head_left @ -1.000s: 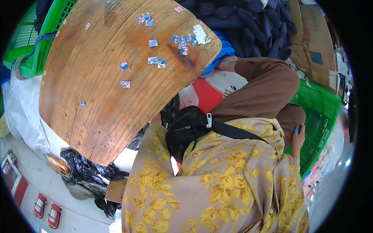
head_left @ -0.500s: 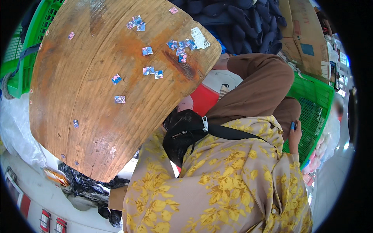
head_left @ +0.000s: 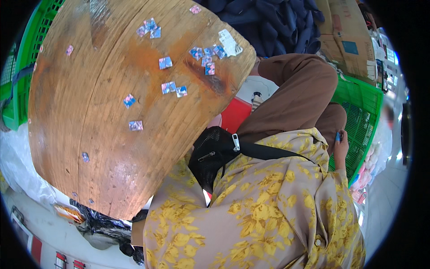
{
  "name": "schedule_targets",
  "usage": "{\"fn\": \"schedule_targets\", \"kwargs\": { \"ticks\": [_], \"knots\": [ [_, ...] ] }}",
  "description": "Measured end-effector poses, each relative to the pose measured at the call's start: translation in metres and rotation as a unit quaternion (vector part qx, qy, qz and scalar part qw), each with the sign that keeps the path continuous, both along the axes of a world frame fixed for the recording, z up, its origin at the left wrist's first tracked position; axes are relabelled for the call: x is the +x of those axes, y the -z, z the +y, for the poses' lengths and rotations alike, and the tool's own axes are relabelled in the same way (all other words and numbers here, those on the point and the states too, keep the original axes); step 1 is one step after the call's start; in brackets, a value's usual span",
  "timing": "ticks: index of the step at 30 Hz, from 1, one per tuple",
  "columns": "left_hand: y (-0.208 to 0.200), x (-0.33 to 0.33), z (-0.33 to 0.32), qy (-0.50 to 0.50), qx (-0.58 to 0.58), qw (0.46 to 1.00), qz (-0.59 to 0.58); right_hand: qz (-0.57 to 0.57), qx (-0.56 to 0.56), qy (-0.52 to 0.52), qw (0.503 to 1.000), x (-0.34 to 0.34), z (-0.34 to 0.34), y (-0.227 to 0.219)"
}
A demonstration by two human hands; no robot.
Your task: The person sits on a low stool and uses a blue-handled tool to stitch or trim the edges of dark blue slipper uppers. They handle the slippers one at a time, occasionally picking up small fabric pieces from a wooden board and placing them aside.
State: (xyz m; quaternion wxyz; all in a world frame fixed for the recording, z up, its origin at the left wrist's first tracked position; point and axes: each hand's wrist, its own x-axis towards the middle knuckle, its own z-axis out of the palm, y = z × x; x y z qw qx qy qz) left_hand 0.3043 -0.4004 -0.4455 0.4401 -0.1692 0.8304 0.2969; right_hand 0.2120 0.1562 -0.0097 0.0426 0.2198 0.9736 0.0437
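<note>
My right hand (head_left: 341,147) rests low at the right, beside the brown-trousered knee and the rim of a green plastic basket (head_left: 357,121). Its fingers are curled together around something small; a blue bit (head_left: 337,136) shows at the fingertips, too small to name. My left hand is out of sight; only the floral left sleeve (head_left: 172,197) shows, running toward the table's near edge. On the worn wooden table (head_left: 103,112) lie several small square blue-and-pink printed pieces (head_left: 165,62), some overlapping in little clusters. A white printed tag (head_left: 230,43) lies at the table's right end.
Dark navy padded pieces (head_left: 268,27) are heaped behind the table, next to cardboard boxes (head_left: 347,40). Another green basket (head_left: 18,98) stands at the far left. A black mesh waist bag (head_left: 210,157) hangs at my front. Black plastic (head_left: 105,222) lies below the table.
The view has shifted slightly, so the table's near end sits a little lower in the picture. My right hand stays beside the knee, fingers still curled. The pieces on the table keep their arrangement.
</note>
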Motion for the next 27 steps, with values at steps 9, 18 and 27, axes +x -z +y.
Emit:
{"fn": "schedule_targets", "kwargs": {
  "ticks": [9,18,27],
  "knots": [
    [0.006,0.003,0.001,0.012,0.002,1.0,-0.014,-0.007,-0.011,-0.007,1.0,0.004,-0.003,-0.01],
    [-0.001,0.008,-0.003,0.013,-0.012,1.0,-0.023,-0.001,-0.009,0.001,1.0,0.004,0.016,-0.009],
    [-0.039,0.014,-0.027,-0.002,-0.074,0.997,-0.024,0.073,-0.06,-0.04,0.995,-0.014,0.06,0.006]
  ]
}}
